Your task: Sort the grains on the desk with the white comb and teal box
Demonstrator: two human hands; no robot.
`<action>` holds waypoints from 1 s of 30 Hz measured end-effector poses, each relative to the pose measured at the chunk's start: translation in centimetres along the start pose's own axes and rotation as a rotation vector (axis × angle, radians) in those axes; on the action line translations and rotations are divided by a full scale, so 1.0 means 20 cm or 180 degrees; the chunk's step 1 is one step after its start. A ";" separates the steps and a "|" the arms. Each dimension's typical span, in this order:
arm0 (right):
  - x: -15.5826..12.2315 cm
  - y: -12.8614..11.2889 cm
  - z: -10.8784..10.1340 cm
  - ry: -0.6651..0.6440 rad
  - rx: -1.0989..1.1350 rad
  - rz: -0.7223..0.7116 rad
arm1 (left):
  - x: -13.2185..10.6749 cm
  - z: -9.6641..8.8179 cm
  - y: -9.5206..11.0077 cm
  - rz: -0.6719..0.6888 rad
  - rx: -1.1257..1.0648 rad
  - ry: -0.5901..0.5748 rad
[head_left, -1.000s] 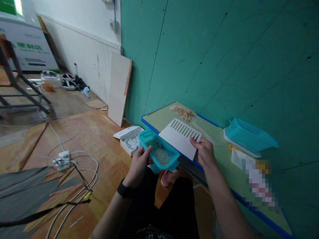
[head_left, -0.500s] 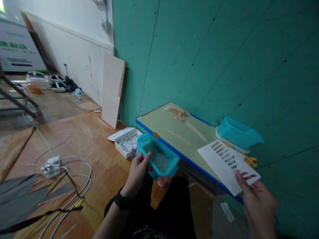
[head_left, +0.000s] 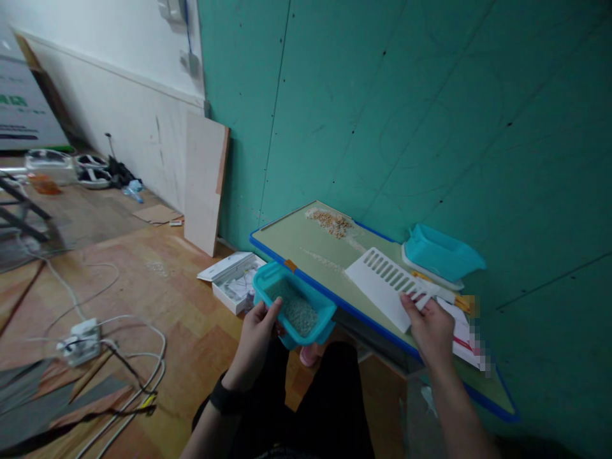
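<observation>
My left hand (head_left: 255,331) grips the near rim of a turquoise plastic tub (head_left: 326,313), thumb inside. Small pale grains (head_left: 300,311), perhaps rice, cover the tub's bottom. The tub hangs just off the blue edge of a small folding-style table (head_left: 280,231). In my right hand (head_left: 430,328) is a white slotted scraper sheet (head_left: 375,290), pinched by its slotted end. Its far edge lies low over the tabletop, by a thin trail of pale grains (head_left: 325,260). A heap of tan kernels with pale grains (head_left: 332,223) sits at the table's far end.
A second turquoise tub (head_left: 444,253) stands against the green wall (head_left: 354,95). Papers (head_left: 461,335) lie right of my right hand. An open white box (head_left: 234,287) is on the floor. Cables and a power strip (head_left: 86,341) lie left; a board (head_left: 205,185) leans on the wall.
My right hand has brought the slotted sheet left and down closer to the tabletop, uncovering the papers behind it. My left hand still holds the tub; the view has shifted slightly.
</observation>
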State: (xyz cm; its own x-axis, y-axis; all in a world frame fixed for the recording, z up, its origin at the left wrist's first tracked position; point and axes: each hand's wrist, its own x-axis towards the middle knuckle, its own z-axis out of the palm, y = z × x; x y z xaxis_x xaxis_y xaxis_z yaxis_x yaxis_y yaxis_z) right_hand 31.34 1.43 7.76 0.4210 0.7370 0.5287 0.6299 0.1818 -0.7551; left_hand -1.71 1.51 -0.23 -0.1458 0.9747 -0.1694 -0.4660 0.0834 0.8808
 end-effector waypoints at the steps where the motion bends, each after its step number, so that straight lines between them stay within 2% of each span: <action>1: 0.01 -0.02 0.03 -0.0054 -0.0065 0.0009 | 0.00 0.00 0.00 0.0009 -0.0011 -0.0009; 10: 0.10 -0.11 0.37 -0.0263 -0.0004 -0.0167 | 0.02 -0.02 -0.02 0.0075 0.0062 -0.0011; 16: 0.14 -0.16 0.55 -0.0325 0.0061 -0.0232 | 0.02 -0.01 -0.01 0.0101 0.0025 0.0010; 23: 0.16 -0.23 0.69 -0.0448 0.0099 -0.0309 | 0.05 -0.01 -0.02 0.0121 -0.0059 -0.0026; 30: 0.17 -0.27 0.77 -0.0677 0.0421 -0.0142 | 0.05 0.00 -0.03 0.0071 -0.0020 -0.0068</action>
State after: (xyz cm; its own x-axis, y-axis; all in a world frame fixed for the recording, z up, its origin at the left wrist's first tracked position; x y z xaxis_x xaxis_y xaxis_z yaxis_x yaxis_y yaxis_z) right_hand 19.42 13.04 7.69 0.2391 0.8442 0.4798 0.5481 0.2905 -0.7843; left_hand -1.60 2.36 -1.01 -0.1375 0.9805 -0.1401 -0.4684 0.0603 0.8815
